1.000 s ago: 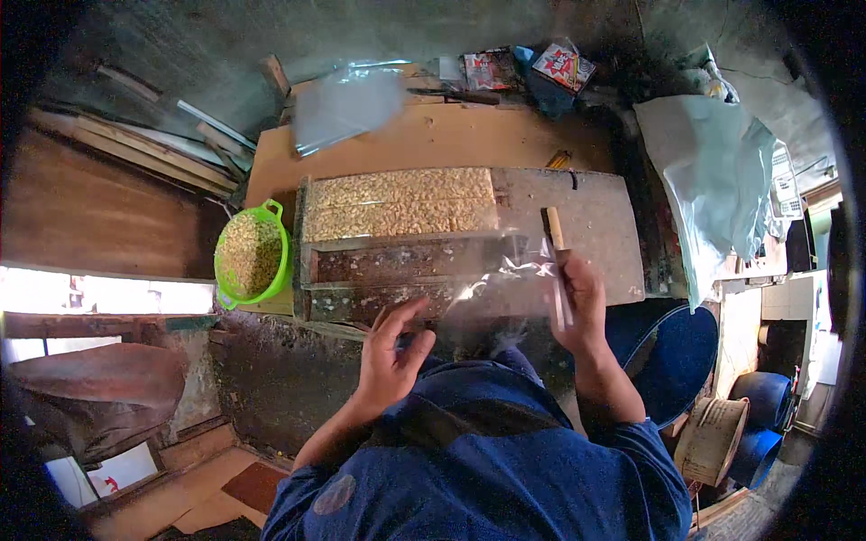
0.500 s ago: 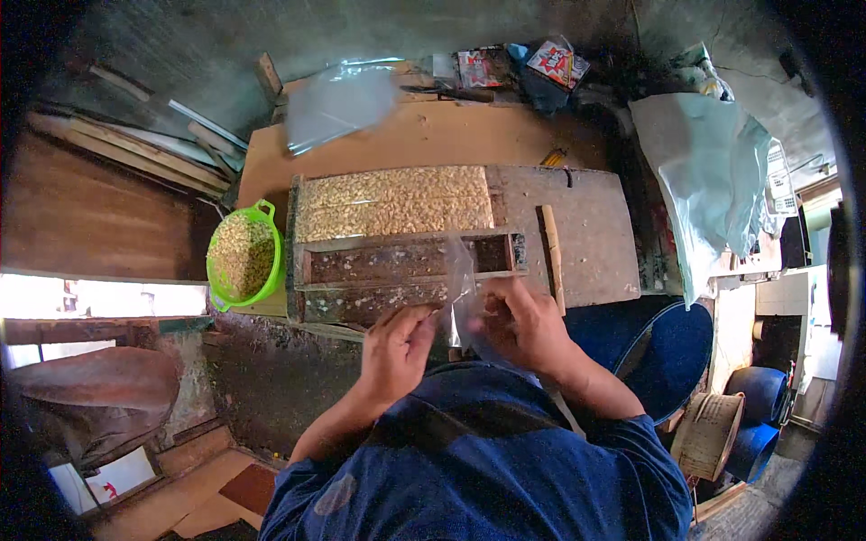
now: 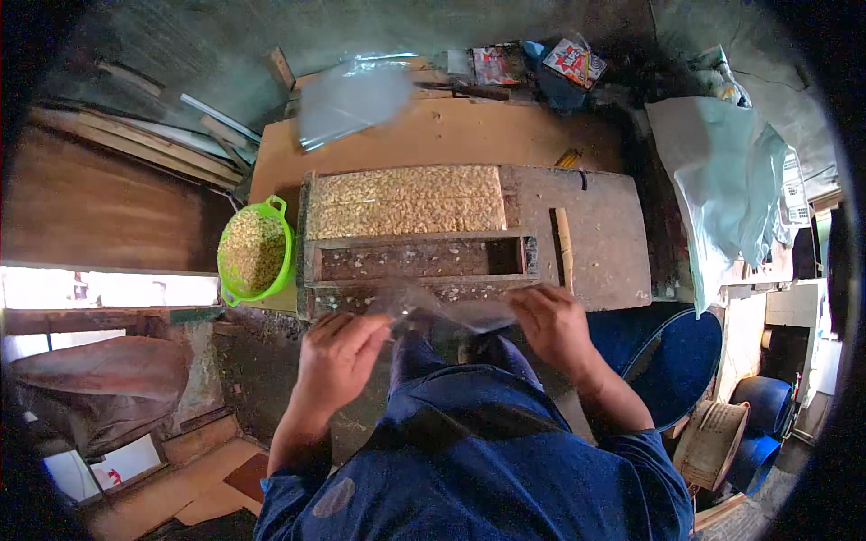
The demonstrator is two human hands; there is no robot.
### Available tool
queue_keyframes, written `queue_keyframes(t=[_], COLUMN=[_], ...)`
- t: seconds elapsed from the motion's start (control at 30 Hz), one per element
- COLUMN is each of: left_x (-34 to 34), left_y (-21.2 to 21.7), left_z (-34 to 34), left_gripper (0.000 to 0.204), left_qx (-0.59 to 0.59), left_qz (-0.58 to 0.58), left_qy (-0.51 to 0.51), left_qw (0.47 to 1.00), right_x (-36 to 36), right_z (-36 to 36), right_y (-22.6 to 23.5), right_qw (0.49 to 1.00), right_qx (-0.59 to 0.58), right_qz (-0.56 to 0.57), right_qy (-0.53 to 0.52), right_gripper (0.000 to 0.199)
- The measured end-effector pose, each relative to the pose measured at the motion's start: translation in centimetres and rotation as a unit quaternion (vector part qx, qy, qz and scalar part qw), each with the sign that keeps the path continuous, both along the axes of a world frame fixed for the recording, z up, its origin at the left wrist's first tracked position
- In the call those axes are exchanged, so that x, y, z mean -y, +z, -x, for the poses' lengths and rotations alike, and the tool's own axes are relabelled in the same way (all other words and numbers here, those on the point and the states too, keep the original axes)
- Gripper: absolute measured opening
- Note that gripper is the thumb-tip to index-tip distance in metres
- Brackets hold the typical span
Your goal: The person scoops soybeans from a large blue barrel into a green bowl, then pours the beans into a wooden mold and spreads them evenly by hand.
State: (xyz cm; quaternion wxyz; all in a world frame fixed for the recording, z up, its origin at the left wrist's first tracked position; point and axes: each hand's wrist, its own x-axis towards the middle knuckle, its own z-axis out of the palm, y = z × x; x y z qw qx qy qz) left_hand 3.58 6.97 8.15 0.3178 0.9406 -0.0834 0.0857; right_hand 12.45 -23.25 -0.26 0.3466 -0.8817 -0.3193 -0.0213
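Observation:
A clear plastic sheet or bag (image 3: 442,309) stretches sideways between my two hands, in front of the worktable's near edge. My left hand (image 3: 341,356) pinches its left end, and my right hand (image 3: 552,323) grips the right end. Just beyond it lies a narrow wooden frame (image 3: 424,281) with an open middle. Behind that frame, flat packs of pale beans or grains (image 3: 406,200) under clear film fill a wooden tray. A rounded wooden stick (image 3: 564,248) rests on the board to the right.
A green plastic basket (image 3: 287,261) of the same pale grains stands at the table's left. Stacked clear plastic sheets (image 3: 352,104) lie at the back. Blue drums (image 3: 681,361) stand at the right, below a hanging pale plastic sheet (image 3: 722,171). Wooden planks (image 3: 135,149) lean at the left.
My hands have moved apart, the left one leftward and lower. The plastic, which hung upright and bunched between them, is now spread out sideways.

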Motion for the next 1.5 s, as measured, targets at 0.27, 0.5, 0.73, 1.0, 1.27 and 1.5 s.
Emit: queue_keyframes(t=[0.27, 0.5, 0.73, 1.0, 1.27, 1.5], left_x=[-3.3, -8.1, -12.7, -12.9, -10.0, -10.1], left_y=[3.0, 2.2, -3.2, -7.6, -11.9, -14.0], left_z=[2.9, 3.8, -3.5, -6.5, 3.0, 2.9], left_gripper=[0.011, 0.014, 0.016, 0.042, 0.058, 0.076], left_qx=[0.123, -0.317, -0.085, 0.064, -0.049, -0.145], left_qz=[-0.037, 0.063, 0.021, -0.138, -0.182, -0.186], left_qy=[0.083, 0.027, 0.153, 0.234, 0.092, 0.12], left_qw=[0.988, 0.946, 0.984, 0.96, 0.978, 0.964], right_x=[1.2, 1.1, -3.5, -8.1, -8.9, -8.9], right_z=[-0.2, -0.2, -5.9, -11.6, -3.8, 3.5], right_y=[5.7, 5.0, -1.1, -3.2, -3.6, -6.5], right_qw=[0.994, 0.954, 0.942, 0.969, 0.976, 0.964], right_qx=[0.104, -0.269, -0.307, -0.166, 0.006, -0.041], right_qz=[-0.014, 0.037, -0.11, -0.011, 0.131, 0.231], right_qy=[0.035, 0.127, -0.086, -0.185, -0.176, -0.124], right_gripper=[0.013, 0.013, 0.021, 0.037, 0.05, 0.073])
